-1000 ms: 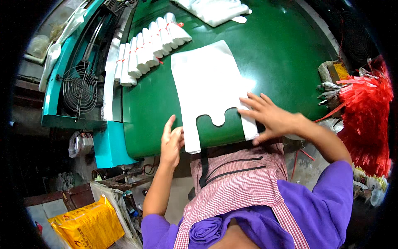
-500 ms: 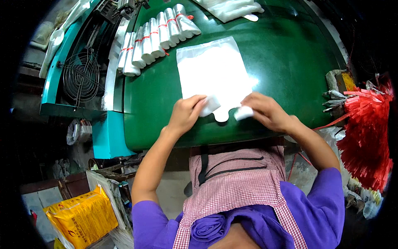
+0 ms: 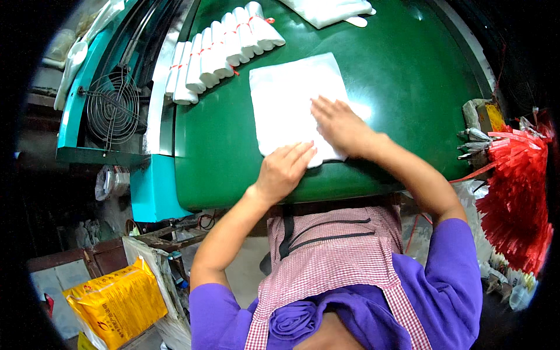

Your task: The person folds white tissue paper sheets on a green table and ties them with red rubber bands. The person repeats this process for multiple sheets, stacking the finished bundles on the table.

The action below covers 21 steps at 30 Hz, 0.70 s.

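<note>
A flat stack of white plastic bags (image 3: 291, 93) lies on the green table, its near edge toward me. My left hand (image 3: 284, 170) presses on its near left corner, fingers together and stretched out flat. Further in, on the right side of the stack, my right hand (image 3: 344, 127) rests with its fingers extended over the plastic. Neither hand grips anything. The near handle part of the bags is mostly hidden under my hands.
Rolled white bag bundles (image 3: 224, 49) tied with red ribbon line the left of the green table (image 3: 408, 87). More bags (image 3: 326, 10) lie at the far edge. Red strips (image 3: 516, 198) hang at the right, a metal fan guard (image 3: 112, 108) and yellow sack (image 3: 119, 300) at the left.
Both hands have let go of the bag ends they held at the near edge. The right hand has moved forward and left onto the stack; the left hand has come down and right.
</note>
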Each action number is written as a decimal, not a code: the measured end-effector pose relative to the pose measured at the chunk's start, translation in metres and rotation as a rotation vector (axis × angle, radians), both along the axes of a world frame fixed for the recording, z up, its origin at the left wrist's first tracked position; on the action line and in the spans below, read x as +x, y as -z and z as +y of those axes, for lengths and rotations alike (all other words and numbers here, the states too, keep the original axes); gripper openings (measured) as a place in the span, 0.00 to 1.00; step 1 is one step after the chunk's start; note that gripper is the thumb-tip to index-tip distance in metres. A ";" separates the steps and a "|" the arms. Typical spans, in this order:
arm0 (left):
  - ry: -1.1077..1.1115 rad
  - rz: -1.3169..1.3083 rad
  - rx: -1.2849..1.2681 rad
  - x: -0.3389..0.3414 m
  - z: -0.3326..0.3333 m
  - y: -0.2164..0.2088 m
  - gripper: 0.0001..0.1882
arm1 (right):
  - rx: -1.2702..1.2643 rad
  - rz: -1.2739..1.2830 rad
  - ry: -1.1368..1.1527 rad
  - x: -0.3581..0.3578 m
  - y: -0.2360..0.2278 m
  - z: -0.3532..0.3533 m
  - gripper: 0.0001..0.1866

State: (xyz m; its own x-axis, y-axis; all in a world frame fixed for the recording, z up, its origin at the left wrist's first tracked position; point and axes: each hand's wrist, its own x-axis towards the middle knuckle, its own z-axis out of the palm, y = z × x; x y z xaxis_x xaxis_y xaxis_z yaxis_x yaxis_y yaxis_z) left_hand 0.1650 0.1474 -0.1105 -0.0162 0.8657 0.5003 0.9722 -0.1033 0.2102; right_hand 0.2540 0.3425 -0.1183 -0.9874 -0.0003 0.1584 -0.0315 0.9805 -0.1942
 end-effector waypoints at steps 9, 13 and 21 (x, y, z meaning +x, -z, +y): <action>-0.272 -0.164 -0.046 -0.051 0.032 -0.011 0.15 | -0.047 0.100 -0.074 0.004 -0.006 -0.012 0.34; -0.131 0.125 -0.165 -0.018 0.007 -0.019 0.21 | -0.179 0.148 -0.071 0.017 0.002 -0.014 0.31; -0.209 -0.131 -0.214 -0.047 0.036 -0.012 0.09 | -1.805 0.006 0.294 0.062 -0.021 -0.038 0.26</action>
State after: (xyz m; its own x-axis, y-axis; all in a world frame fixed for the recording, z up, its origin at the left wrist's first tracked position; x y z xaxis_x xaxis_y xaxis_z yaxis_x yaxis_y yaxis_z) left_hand 0.1184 0.1835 -0.0982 -0.2571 0.9221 0.2893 0.9311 0.1561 0.3298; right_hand 0.3163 0.3043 -0.0971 -0.9232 0.3089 -0.2287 0.0789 -0.4300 -0.8994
